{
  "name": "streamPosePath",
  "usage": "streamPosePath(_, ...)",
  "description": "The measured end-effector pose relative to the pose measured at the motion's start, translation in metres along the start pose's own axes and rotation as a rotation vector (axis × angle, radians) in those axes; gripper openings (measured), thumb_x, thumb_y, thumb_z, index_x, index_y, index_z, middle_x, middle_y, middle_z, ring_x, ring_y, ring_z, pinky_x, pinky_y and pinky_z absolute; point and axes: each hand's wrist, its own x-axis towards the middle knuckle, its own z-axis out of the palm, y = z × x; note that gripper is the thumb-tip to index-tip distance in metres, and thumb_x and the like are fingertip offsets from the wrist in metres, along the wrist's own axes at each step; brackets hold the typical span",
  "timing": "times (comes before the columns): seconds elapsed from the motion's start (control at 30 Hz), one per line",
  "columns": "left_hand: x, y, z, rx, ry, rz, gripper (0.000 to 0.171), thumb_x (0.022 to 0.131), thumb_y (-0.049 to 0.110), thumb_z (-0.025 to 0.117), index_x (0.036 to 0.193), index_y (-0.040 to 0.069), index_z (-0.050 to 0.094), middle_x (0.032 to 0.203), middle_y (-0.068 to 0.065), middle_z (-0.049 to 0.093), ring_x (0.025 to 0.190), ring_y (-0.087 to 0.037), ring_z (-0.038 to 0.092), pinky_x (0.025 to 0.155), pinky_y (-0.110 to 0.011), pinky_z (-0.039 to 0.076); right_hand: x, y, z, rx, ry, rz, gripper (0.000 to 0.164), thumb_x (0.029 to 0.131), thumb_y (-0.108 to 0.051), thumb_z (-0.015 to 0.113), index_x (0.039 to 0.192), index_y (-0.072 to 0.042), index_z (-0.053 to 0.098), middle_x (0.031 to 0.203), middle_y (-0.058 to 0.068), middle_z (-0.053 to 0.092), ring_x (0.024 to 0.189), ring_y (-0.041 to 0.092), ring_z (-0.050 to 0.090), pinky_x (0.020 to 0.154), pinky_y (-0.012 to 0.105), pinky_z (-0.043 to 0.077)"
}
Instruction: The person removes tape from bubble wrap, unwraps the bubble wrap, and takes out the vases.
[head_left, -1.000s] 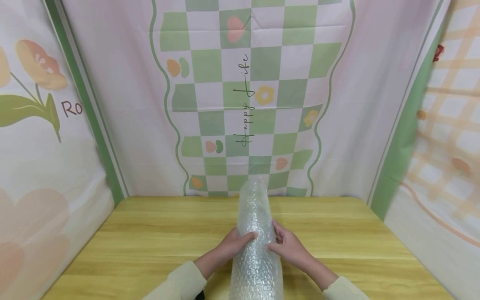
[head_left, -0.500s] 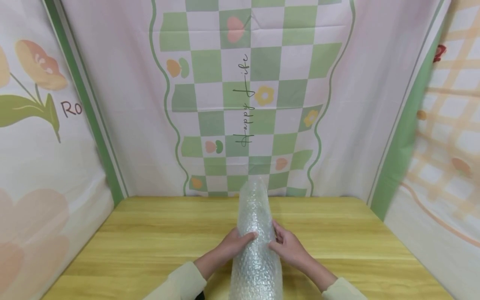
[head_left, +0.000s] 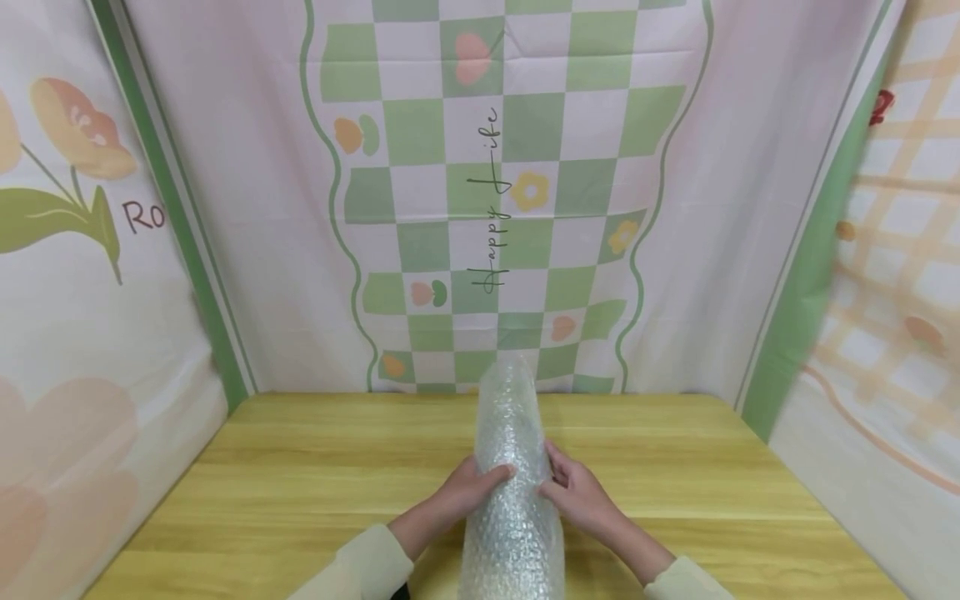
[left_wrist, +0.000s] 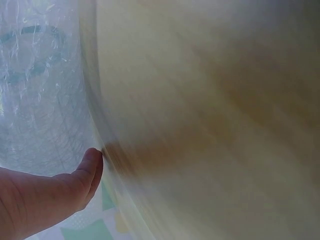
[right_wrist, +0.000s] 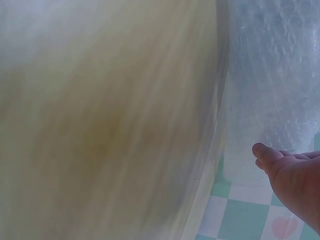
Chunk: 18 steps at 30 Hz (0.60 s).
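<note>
A long roll of clear bubble wrap (head_left: 510,425) points away from me along the middle of the table, its near end running out of the head view. My left hand (head_left: 467,493) grips its left side, thumb laid over the top and the other fingers hidden beneath. On the opposite side my right hand (head_left: 583,497) holds the roll, thumb against its upper flank. In the left wrist view, the left fingertips rest along the bubble wrap (left_wrist: 40,110). The right wrist view has the right hand (right_wrist: 292,175) against the lower part of the wrap.
The yellow wood-grain table (head_left: 322,442) extends on both sides of the roll. A pale cloth with green checks (head_left: 416,129) hangs at its back edge. Printed cloths stand at the left (head_left: 67,325) and right (head_left: 892,333).
</note>
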Motion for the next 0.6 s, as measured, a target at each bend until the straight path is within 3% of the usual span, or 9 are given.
streamPosePath(0.6,0.0013,-0.0029,-0.0011,0.02,0.005,0.005,0.071,0.092,0.039,0.063,0.138,-0.008,0.036,0.112,-0.015,0.059,0.093,-0.03,0.064,0.077,-0.048,0.058,0.002,0.0006,0.0,0.016,0.008,0.004,0.074,0.082,-0.001,0.059,0.146,0.013,0.024,0.149,0.028,0.028,0.133,0.041,0.036,0.103,0.038,0.04)
